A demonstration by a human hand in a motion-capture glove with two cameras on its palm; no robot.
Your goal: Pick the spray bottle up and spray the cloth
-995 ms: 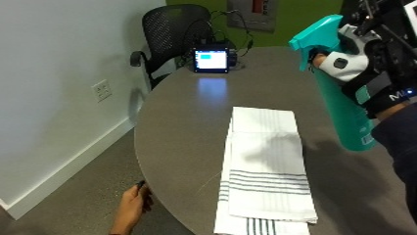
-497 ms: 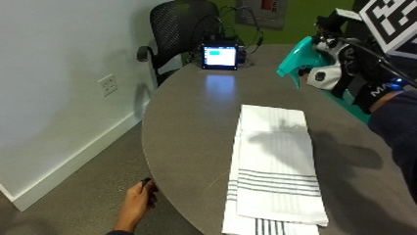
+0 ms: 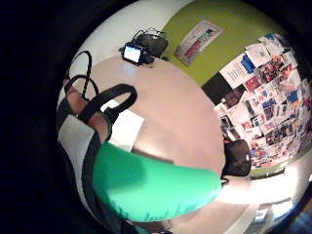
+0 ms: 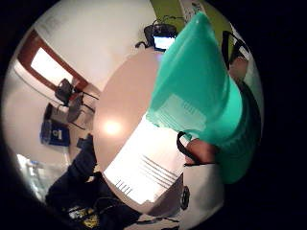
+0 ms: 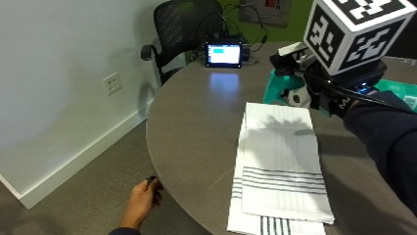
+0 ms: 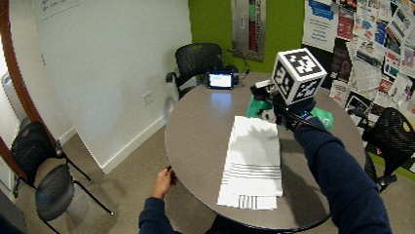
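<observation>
Teal spray bottle (image 5: 285,88) was gripped in our right hand (image 5: 326,90) above the striped cloth (image 5: 280,156) (nozzle tipped down, presumably to aim the spray).

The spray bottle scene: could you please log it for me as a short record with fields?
Right hand: grips the spray bottle above the table
Bottle: green, nozzle end toward the cloth's far edge
Cloth: white with dark stripes, folded, flat on the table
Screen device: lit, at the table's far edge
Bare hand: at the table's near edge
</observation>
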